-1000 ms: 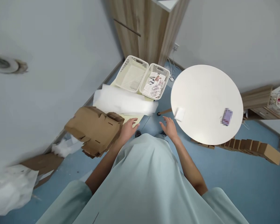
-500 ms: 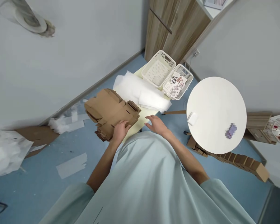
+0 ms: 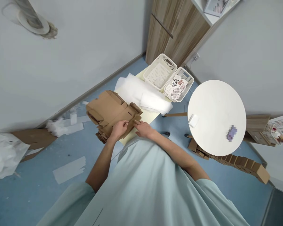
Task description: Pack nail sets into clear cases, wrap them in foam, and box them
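A stack of flat brown cardboard box blanks (image 3: 108,106) lies on the pale yellow table (image 3: 151,116) in front of me. My left hand (image 3: 119,129) rests over the near side of the stack, its fingers curled and pinched at the top blank. My right hand (image 3: 144,129) reaches in from the right, palm down. Its fingers are stretched out and touch the right edge of the stack, with the thumb apart from them.
White foam sheets (image 3: 141,94) lie behind the stack. Beyond them stand one white basket (image 3: 147,73) and another basket (image 3: 191,82) holding printed cards. A round white table (image 3: 217,106) is at the right, above a row of brown boxes (image 3: 247,164). Plastic wrapping (image 3: 7,153) lies at the left.
My right hand has moved left from open space to the edge of the cardboard stack. My left hand has shifted slightly up and right, its fingers curling in. The view has tilted slightly.
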The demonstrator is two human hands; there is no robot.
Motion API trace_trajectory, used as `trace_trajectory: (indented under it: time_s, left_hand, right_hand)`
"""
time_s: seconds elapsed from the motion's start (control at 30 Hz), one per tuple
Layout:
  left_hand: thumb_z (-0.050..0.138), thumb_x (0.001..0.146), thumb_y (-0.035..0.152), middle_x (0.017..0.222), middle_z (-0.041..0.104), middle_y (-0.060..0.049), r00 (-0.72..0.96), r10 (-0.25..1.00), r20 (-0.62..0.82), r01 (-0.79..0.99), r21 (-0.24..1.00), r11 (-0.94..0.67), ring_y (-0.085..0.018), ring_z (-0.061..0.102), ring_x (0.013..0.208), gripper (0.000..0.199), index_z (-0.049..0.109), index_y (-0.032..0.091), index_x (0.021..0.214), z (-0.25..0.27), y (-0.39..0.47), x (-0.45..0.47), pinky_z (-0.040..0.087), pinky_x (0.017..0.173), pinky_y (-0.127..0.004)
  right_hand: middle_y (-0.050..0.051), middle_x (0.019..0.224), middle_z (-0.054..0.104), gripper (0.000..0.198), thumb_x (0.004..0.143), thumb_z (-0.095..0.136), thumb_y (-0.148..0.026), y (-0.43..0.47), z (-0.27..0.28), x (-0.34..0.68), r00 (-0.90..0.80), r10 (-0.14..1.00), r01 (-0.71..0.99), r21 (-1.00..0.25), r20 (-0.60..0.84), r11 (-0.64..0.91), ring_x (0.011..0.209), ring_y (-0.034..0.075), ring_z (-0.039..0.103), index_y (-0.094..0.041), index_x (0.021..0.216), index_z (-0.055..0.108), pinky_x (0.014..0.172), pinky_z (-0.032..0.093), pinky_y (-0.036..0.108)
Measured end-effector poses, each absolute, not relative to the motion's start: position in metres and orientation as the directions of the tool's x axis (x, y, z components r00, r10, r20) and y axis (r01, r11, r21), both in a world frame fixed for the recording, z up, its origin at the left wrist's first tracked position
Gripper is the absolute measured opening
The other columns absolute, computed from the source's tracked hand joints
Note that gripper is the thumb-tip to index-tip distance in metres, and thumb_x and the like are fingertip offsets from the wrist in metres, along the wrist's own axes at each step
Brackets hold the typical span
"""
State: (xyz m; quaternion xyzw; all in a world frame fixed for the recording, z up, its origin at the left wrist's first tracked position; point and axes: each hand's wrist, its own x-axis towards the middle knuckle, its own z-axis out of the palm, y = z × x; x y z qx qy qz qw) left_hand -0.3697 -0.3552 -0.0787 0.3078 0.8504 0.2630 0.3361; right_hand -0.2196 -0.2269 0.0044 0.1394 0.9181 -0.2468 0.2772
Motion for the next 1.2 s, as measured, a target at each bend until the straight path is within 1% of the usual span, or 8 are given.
trace_trajectory:
  time_s: [0.17, 0.43, 0.7, 0.83, 0.9, 1.0, 1.1, 1.2]
  left_hand:
    - [0.051, 0.098, 0.022, 0.118, 0.081, -0.016, -0.525, 0.754, -0.395, 0.563, 0.503, 0.656, -0.033, 0.076, 0.105, 0.033, 0.079, 0.021, 0.116, -0.067, -0.351, -0.355, 0.056, 0.094, -0.040]
    - [0.052, 0.100, 0.033, 0.114, 0.078, -0.012, -0.561, 0.753, -0.343, 0.591, 0.471, 0.655, -0.030, 0.075, 0.096, 0.032, 0.082, 0.026, 0.107, -0.043, -0.352, -0.335, 0.056, 0.085, -0.037]
    - [0.049, 0.104, 0.044, 0.117, 0.080, -0.008, -0.712, 0.702, 0.029, 0.596, 0.554, 0.582, -0.031, 0.076, 0.109, 0.037, 0.081, 0.030, 0.117, 0.050, -0.366, -0.364, 0.059, 0.101, -0.045]
    - [0.052, 0.106, 0.040, 0.132, 0.079, -0.006, -0.695, 0.679, 0.237, 0.656, 0.597, 0.462, -0.031, 0.074, 0.122, 0.038, 0.078, 0.034, 0.132, 0.108, -0.360, -0.375, 0.058, 0.109, -0.051]
    - [0.054, 0.106, 0.037, 0.134, 0.078, -0.004, -0.649, 0.681, 0.339, 0.713, 0.584, 0.389, -0.030, 0.073, 0.126, 0.038, 0.075, 0.035, 0.138, 0.132, -0.349, -0.370, 0.058, 0.112, -0.052]
    - [0.052, 0.108, 0.031, 0.137, 0.077, -0.001, -0.525, 0.731, 0.436, 0.804, 0.535, 0.258, -0.027, 0.073, 0.128, 0.042, 0.071, 0.036, 0.145, 0.160, -0.321, -0.349, 0.059, 0.114, -0.049]
    - [0.045, 0.109, 0.020, 0.140, 0.075, 0.001, -0.297, 0.797, 0.526, 0.884, 0.468, 0.020, -0.024, 0.072, 0.131, 0.050, 0.065, 0.038, 0.152, 0.175, -0.277, -0.310, 0.059, 0.116, -0.044]
    - [0.039, 0.109, 0.011, 0.146, 0.072, 0.000, -0.012, 0.800, 0.600, 0.887, 0.376, -0.269, -0.022, 0.069, 0.135, 0.059, 0.055, 0.034, 0.161, 0.179, -0.226, -0.257, 0.058, 0.119, -0.043]
  right_hand:
    - [0.018, 0.161, 0.055, 0.043, 0.096, 0.073, -0.021, -0.227, -0.010, -0.222, -0.749, 0.137, 0.440, -0.332, -0.649, 0.834, 0.137, 0.034, 0.061, -0.016, 0.138, 0.064, 0.109, 0.055, 0.047]
    - [0.020, 0.154, 0.062, 0.044, 0.086, 0.079, -0.012, -0.231, -0.027, -0.230, -0.688, 0.179, 0.512, -0.295, -0.703, 0.807, 0.130, 0.035, 0.068, -0.017, 0.129, 0.072, 0.104, 0.059, 0.048]
    - [0.021, 0.161, 0.056, 0.053, 0.084, 0.082, -0.015, -0.234, -0.020, -0.222, -0.722, 0.189, 0.532, -0.359, -0.665, 0.767, 0.129, 0.036, 0.070, -0.017, 0.136, 0.070, 0.099, 0.063, 0.047]
    - [0.014, 0.161, 0.059, 0.047, 0.096, 0.075, -0.028, -0.219, 0.002, -0.202, -0.825, 0.183, 0.501, -0.544, -0.534, 0.673, 0.131, 0.029, 0.069, -0.019, 0.141, 0.068, 0.105, 0.059, 0.038]
    - [0.010, 0.156, 0.064, 0.043, 0.100, 0.070, -0.027, -0.203, 0.023, -0.182, -0.872, 0.264, 0.488, -0.689, -0.413, 0.535, 0.125, 0.026, 0.072, -0.022, 0.143, 0.068, 0.105, 0.058, 0.035]
    - [0.008, 0.138, 0.076, 0.037, 0.105, 0.063, -0.036, -0.169, 0.067, -0.136, -0.815, 0.504, 0.484, -0.814, -0.286, 0.320, 0.104, 0.022, 0.076, -0.025, 0.139, 0.073, 0.093, 0.059, 0.033]
    - [0.006, 0.119, 0.081, 0.038, 0.105, 0.060, -0.050, -0.132, 0.120, -0.076, -0.658, 0.745, 0.404, -0.888, -0.115, 0.220, 0.088, 0.020, 0.072, -0.025, 0.129, 0.079, 0.082, 0.057, 0.032]
    - [0.006, 0.104, 0.079, 0.044, 0.100, 0.064, -0.061, -0.098, 0.169, -0.007, -0.437, 0.899, 0.355, -0.921, -0.012, 0.161, 0.075, 0.018, 0.064, -0.025, 0.117, 0.083, 0.071, 0.053, 0.032]
